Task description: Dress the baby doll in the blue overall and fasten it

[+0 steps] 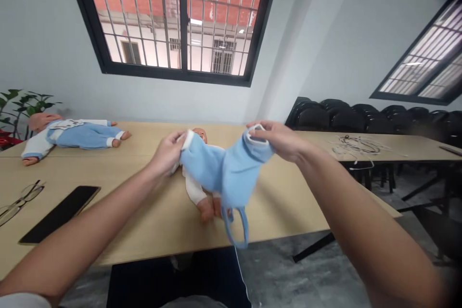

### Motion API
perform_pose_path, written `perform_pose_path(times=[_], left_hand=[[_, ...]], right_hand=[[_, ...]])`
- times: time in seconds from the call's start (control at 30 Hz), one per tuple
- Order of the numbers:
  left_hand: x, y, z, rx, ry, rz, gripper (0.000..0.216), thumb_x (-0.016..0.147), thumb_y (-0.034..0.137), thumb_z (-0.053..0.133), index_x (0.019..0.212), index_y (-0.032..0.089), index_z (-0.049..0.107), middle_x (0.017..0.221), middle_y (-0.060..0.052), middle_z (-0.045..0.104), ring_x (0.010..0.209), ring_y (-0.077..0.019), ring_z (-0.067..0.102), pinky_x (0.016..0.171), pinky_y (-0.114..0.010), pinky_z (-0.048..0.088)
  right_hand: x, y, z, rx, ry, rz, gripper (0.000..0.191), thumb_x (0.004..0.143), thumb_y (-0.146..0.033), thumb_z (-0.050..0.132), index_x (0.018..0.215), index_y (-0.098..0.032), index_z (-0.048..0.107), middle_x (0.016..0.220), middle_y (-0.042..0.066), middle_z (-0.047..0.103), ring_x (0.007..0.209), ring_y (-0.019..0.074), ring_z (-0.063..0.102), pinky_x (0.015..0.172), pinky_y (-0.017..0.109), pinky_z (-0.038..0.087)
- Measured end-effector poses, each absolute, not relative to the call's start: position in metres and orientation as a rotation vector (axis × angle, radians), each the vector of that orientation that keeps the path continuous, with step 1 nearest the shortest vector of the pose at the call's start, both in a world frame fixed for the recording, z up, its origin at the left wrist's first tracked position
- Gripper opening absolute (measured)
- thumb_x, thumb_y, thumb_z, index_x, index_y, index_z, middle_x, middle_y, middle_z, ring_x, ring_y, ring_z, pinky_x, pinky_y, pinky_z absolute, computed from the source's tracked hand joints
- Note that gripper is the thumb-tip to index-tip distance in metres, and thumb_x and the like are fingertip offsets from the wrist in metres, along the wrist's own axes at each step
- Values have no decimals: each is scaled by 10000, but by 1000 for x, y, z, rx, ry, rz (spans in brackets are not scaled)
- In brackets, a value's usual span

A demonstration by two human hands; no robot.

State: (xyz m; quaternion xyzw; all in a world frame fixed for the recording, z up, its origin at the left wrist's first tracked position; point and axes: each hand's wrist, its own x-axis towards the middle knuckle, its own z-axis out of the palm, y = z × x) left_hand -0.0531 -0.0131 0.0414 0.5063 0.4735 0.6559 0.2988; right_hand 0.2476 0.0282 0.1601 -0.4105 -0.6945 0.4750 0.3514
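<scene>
A pair of light blue doll overalls (231, 173) hangs upside down in the air between my hands, its strap loop (236, 231) dangling lowest. My left hand (170, 151) grips the white cuff of one leg. At the other leg's white cuff is my right hand (272, 137), its fingers closed round the opening. Behind and below the overalls, a baby doll (197, 192) in a white top lies on the table (144, 202), head away from me. The overalls hide most of its body.
A second doll (84, 134) in blue and white clothes lies at the table's far left. Nearer are a black phone (59, 214) and eyeglasses (21, 199). Tangled cables (355, 147) lie on the right-hand table. Black chairs (339, 115) stand by the wall.
</scene>
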Motion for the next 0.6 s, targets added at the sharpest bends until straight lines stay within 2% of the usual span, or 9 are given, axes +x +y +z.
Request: perform_pose_path(times=[0.1, 0.2, 0.27, 0.33, 0.4, 0.47, 0.5, 0.6], left_hand=[[-75, -5, 81, 1426, 1184, 1965, 542, 849, 632, 700, 1192, 211, 698, 1053, -50, 754, 874, -187, 699, 782, -301, 570], [-89, -33, 97, 1800, 1285, 1958, 383, 887, 541, 710, 1140, 254, 729, 1022, -31, 742, 864, -196, 689, 764, -311, 566], [-91, -60, 90, 2135, 1241, 1714, 198, 879, 432, 754, 1019, 292, 762, 964, -16, 748, 879, -209, 694, 794, -333, 567], [-87, -84, 69, 2358, 1143, 1305, 120, 902, 359, 745, 1020, 345, 761, 973, 2, 759, 924, -212, 700, 858, -355, 563], [-78, -102, 42, 2398, 1059, 866, 186, 923, 367, 727, 1108, 379, 732, 1036, 13, 765, 976, -202, 700, 892, -341, 558], [-69, -112, 15, 2315, 963, 580, 411, 842, 453, 802, 1228, 379, 682, 1139, -3, 750, 1051, -218, 689, 895, -325, 563], [-66, -113, 5, 2281, 921, 515, 444, 825, 473, 812, 1236, 374, 676, 1151, -8, 746, 1062, -224, 685, 896, -323, 561], [-61, -100, -11, 2238, 918, 474, 313, 893, 439, 745, 1185, 337, 695, 1131, -27, 744, 1066, -228, 672, 933, -345, 537]], right_hand=[[227, 27, 194, -890, -1884, 1006, 414, 811, -363, 793, 1142, -134, 696, 973, 32, 711, 774, 122, 668, 619, 208, 503], [221, -3, 209, -753, -2011, 786, 377, 853, -390, 711, 1138, -143, 706, 1009, -6, 703, 810, 120, 686, 661, 216, 513], [223, -23, 195, -718, -2218, 734, 342, 840, -359, 740, 1134, -185, 724, 1010, -12, 721, 806, 140, 699, 655, 226, 524], [228, -37, 163, -687, -2488, 714, 350, 825, -289, 788, 1168, -263, 725, 1029, -10, 749, 797, 161, 713, 631, 236, 527], [234, -43, 123, -669, -2772, 709, 455, 786, -276, 852, 1216, -323, 709, 1058, 0, 773, 804, 197, 732, 599, 260, 526], [239, -44, 90, -637, -2951, 635, 494, 774, -400, 873, 1231, -321, 704, 996, 8, 796, 744, 230, 745, 540, 298, 499], [240, -44, 79, -632, -2988, 587, 485, 790, -427, 858, 1233, -309, 703, 986, 10, 799, 748, 244, 752, 547, 313, 499], [236, -48, 76, -544, -2956, 529, 304, 900, -306, 751, 1200, -284, 705, 978, 2, 792, 816, 229, 751, 676, 319, 528]])
